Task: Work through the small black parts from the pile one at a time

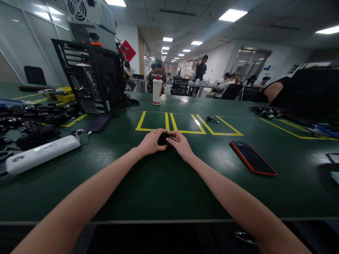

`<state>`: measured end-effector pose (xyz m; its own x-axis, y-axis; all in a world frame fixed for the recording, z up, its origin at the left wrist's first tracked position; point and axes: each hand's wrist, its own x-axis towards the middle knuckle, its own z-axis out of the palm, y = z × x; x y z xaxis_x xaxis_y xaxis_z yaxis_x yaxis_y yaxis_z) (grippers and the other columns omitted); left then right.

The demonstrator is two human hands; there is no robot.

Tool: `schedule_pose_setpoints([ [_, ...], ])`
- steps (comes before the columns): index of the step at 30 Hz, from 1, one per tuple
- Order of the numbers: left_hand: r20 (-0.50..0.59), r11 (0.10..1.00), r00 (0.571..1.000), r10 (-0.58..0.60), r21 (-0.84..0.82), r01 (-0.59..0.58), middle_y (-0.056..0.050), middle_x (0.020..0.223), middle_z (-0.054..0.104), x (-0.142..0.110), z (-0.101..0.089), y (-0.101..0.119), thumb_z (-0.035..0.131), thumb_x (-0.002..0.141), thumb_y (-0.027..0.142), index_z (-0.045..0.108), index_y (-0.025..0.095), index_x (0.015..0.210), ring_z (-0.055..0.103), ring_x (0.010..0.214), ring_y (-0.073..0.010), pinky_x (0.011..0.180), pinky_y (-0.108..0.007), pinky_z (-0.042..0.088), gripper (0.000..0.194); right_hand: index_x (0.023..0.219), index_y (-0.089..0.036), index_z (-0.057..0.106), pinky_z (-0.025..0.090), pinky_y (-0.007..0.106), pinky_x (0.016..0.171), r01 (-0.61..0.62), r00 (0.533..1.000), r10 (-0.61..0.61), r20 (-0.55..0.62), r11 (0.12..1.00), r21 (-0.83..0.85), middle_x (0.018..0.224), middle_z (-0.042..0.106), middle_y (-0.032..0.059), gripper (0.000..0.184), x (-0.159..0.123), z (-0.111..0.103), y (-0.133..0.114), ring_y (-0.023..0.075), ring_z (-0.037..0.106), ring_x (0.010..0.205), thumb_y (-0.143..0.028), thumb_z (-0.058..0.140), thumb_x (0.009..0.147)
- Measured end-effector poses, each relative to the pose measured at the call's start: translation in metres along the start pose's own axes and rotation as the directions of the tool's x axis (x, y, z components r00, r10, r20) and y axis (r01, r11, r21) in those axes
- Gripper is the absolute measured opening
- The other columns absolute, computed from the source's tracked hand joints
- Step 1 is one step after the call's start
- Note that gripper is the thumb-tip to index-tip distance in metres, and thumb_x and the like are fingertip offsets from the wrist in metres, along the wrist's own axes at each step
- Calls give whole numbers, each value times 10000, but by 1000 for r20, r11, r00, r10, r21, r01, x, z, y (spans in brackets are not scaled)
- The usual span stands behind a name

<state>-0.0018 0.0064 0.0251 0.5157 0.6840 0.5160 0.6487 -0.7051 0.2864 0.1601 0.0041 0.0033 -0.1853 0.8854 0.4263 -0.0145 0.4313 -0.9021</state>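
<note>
A small black object (pixel 162 139) sits between my two hands, low over the green table; its kind is too dark and covered to make out. My left hand (pixel 150 142) is closed around its left side, with the thumb below and the fingers over the top. From the other side, my right hand (pixel 181 143) pinches at its right edge with thumb and fingertips. Just beyond the hands, yellow tape outlines (pixel 186 132) mark the table. Behind and to the right lies a small dark piece with a metallic end (pixel 212 119).
A phone with an orange edge (pixel 253 157) lies to the right. On the left are a white power strip (pixel 43 154), a heap of black parts (pixel 33 116) and an open computer case (pixel 96 76). A white bottle (pixel 157 91) stands at the back. People sit and stand beyond.
</note>
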Motion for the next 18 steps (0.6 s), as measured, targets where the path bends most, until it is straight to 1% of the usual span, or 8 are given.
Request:
schedule_pose_setpoints([
  [2, 3, 1000, 1000, -2, 1, 2, -71, 1121, 517, 0, 0, 0, 606, 662, 311, 375, 188, 1164, 514, 1014, -243, 846, -371, 421, 567, 1044, -204, 492, 388, 344, 944, -30, 1000, 30, -10, 999, -24, 1040, 558, 38, 374, 1, 0, 2, 155, 529, 1013, -226, 598, 686],
  [4, 4, 1000, 1000, -2, 2, 2, -70, 1123, 516, -1, -1, 0, 604, 663, 309, 373, 189, 1165, 514, 1015, -241, 845, -369, 422, 565, 1082, -199, 480, 383, 360, 947, -60, 998, 60, 2, 997, -56, 1087, 545, 53, 403, 1, -1, 4, 166, 521, 1032, -241, 587, 696],
  [8, 3, 1000, 1000, 3, 8, -3, -68, 1122, 518, -1, -1, 0, 603, 661, 305, 372, 187, 1162, 511, 1019, -240, 848, -364, 422, 564, 1000, -199, 509, 393, 357, 939, -38, 998, 41, 39, 997, -74, 1041, 562, 34, 327, -2, -1, 3, 165, 527, 1028, -219, 588, 683],
  [11, 8, 1000, 1000, 1, 3, -1, -65, 1136, 511, -1, -1, 0, 605, 659, 302, 372, 192, 1160, 506, 1028, -241, 856, -366, 418, 564, 907, -207, 517, 408, 335, 928, 11, 1000, -10, 18, 997, -71, 1032, 549, 13, 250, -6, 1, -1, 159, 518, 1039, -192, 589, 669],
  [14, 18, 1000, 1000, -13, -8, 13, -66, 1142, 506, 0, -2, 1, 607, 660, 310, 373, 198, 1161, 507, 1027, -247, 855, -377, 417, 564, 844, -202, 529, 413, 333, 921, 37, 999, -37, 0, 994, -107, 1019, 546, 13, 145, -7, 1, -4, 152, 526, 1013, -221, 553, 702],
  [16, 20, 1000, 1000, -17, -10, 17, -71, 1133, 509, -1, -2, 2, 605, 664, 308, 371, 194, 1166, 509, 1022, -248, 851, -379, 418, 566, 870, -204, 521, 418, 335, 911, 41, 999, -43, -17, 991, -129, 997, 548, 15, 165, -5, 2, -4, 151, 530, 994, -223, 544, 708],
  [18, 18, 1000, 1000, -14, -8, 14, -73, 1127, 511, -1, -2, 1, 605, 665, 303, 368, 190, 1172, 510, 1020, -247, 849, -376, 419, 570, 928, -209, 494, 415, 333, 911, 43, 998, -49, -40, 990, -133, 997, 542, 17, 244, -3, 3, -2, 149, 526, 992, -191, 548, 690],
])
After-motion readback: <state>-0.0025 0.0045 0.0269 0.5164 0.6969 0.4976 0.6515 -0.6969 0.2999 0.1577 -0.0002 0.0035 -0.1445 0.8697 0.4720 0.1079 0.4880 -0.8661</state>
